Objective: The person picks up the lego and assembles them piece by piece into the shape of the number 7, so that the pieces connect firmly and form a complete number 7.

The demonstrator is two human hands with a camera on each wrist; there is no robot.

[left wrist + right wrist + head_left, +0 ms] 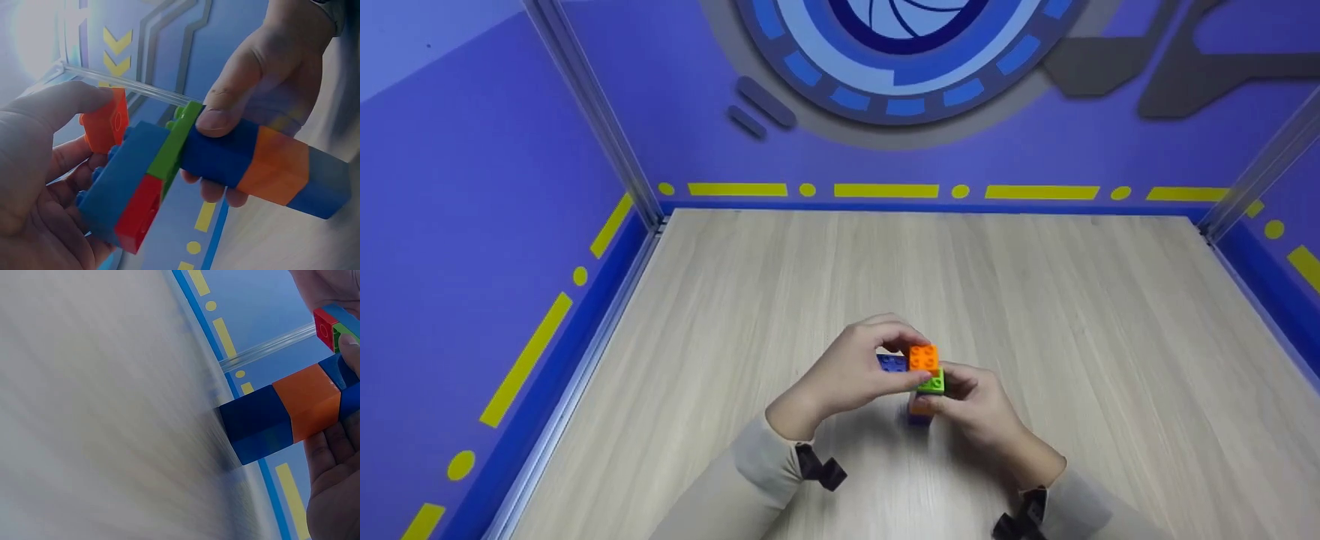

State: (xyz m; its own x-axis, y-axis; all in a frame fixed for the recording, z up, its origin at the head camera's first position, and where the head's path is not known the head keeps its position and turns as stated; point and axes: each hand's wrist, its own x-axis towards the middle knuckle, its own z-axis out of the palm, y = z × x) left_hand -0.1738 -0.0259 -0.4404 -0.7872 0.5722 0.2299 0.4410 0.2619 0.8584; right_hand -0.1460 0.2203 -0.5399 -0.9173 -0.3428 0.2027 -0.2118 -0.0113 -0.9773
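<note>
My left hand [855, 369] pinches a small orange brick [107, 121] between thumb and fingers. The brick is apart from the built stack, just above it. My right hand [979, 405] grips the stack's column, made of a dark blue brick [219, 154], an orange brick [275, 166] and a blue end brick [259, 424]. On the column's top sits a green piece [175, 138], with a red piece [138, 214] beside it. A longer blue brick [126, 177] lies across these two. Whether my lower left fingers touch that blue brick, I cannot tell.
The stack stands over a wood-grain tabletop [780, 285]. Purple-blue panels with yellow markings, such as the back wall [885, 165], enclose the table's back and sides. A metal post [600, 112] rises at the back left corner.
</note>
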